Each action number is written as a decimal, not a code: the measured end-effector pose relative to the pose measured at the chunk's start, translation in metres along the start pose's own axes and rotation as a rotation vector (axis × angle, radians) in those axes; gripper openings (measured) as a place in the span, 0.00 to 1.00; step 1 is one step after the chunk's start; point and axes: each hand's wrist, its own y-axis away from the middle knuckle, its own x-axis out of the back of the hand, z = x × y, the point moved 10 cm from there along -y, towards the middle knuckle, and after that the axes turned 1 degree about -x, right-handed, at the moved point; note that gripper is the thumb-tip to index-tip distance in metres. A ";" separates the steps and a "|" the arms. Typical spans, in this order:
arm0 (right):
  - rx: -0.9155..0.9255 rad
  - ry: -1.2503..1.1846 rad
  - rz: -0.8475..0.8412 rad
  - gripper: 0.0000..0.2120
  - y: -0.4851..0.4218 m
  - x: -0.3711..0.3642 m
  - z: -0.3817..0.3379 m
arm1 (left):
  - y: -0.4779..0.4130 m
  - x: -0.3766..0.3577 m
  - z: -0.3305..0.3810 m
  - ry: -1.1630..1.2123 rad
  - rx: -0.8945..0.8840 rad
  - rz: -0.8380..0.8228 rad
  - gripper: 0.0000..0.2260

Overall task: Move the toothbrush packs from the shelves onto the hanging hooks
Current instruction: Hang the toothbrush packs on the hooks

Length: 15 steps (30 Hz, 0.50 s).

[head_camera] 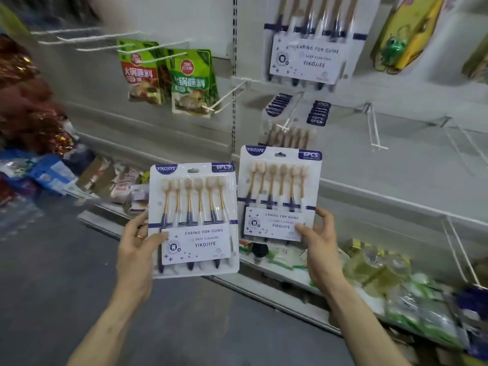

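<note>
Left hand [137,247] pinches the left pack [195,207] at its edge, right hand [319,249] the right pack [280,191], both upright before the hooks [375,130]. Hung packs [289,136] behind are blurred; the top pack [314,51] is cut off.

Each toothbrush pack [194,220] reads "YIKOJIFE", "6PCS", "CARING FOR GUMS".

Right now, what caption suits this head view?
Left hand holds the left pack, right hand the right pack, below a hung pack.
</note>
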 end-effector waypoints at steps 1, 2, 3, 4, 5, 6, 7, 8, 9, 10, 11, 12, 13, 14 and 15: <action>0.001 -0.007 0.010 0.22 -0.004 -0.006 0.001 | -0.010 -0.003 0.000 0.008 0.004 -0.016 0.26; 0.000 -0.016 0.016 0.22 -0.007 -0.011 0.001 | -0.018 -0.006 -0.001 0.019 0.010 -0.035 0.26; -0.001 -0.030 0.021 0.22 -0.012 -0.016 0.003 | -0.026 -0.010 -0.001 0.023 0.016 -0.058 0.25; -0.003 -0.046 0.026 0.22 -0.016 -0.019 0.004 | -0.033 -0.014 0.000 0.026 0.015 -0.082 0.25; -0.006 -0.053 0.030 0.22 -0.020 -0.022 0.004 | -0.040 -0.017 0.001 0.025 0.014 -0.097 0.25; -0.006 -0.055 0.035 0.22 -0.023 -0.025 0.003 | -0.045 -0.019 0.001 0.026 0.014 -0.102 0.26; 0.000 -0.058 0.045 0.21 -0.026 -0.026 0.002 | -0.050 -0.022 0.002 0.025 0.012 -0.112 0.25; 0.010 -0.067 0.056 0.21 -0.028 -0.026 0.001 | -0.055 -0.026 0.002 0.025 0.009 -0.128 0.25; 0.017 -0.075 0.064 0.21 -0.030 -0.026 -0.001 | -0.058 -0.029 0.003 0.022 0.007 -0.147 0.24; 0.022 -0.082 0.074 0.21 -0.032 -0.027 -0.001 | -0.062 -0.033 0.003 0.021 0.005 -0.164 0.24; 0.027 -0.083 0.085 0.21 -0.034 -0.027 -0.002 | -0.065 -0.036 0.003 0.020 0.006 -0.178 0.23; 0.033 -0.080 0.094 0.21 -0.036 -0.026 -0.003 | -0.067 -0.038 0.002 0.024 0.009 -0.186 0.23; 0.038 -0.079 0.099 0.21 -0.039 -0.026 -0.003 | -0.069 -0.040 0.000 0.025 0.014 -0.188 0.23; 0.042 -0.083 0.100 0.21 -0.041 -0.026 -0.004 | -0.071 -0.041 -0.003 0.027 0.020 -0.192 0.22; 0.044 -0.087 0.099 0.21 -0.043 -0.027 -0.006 | -0.073 -0.043 -0.004 0.028 0.023 -0.197 0.22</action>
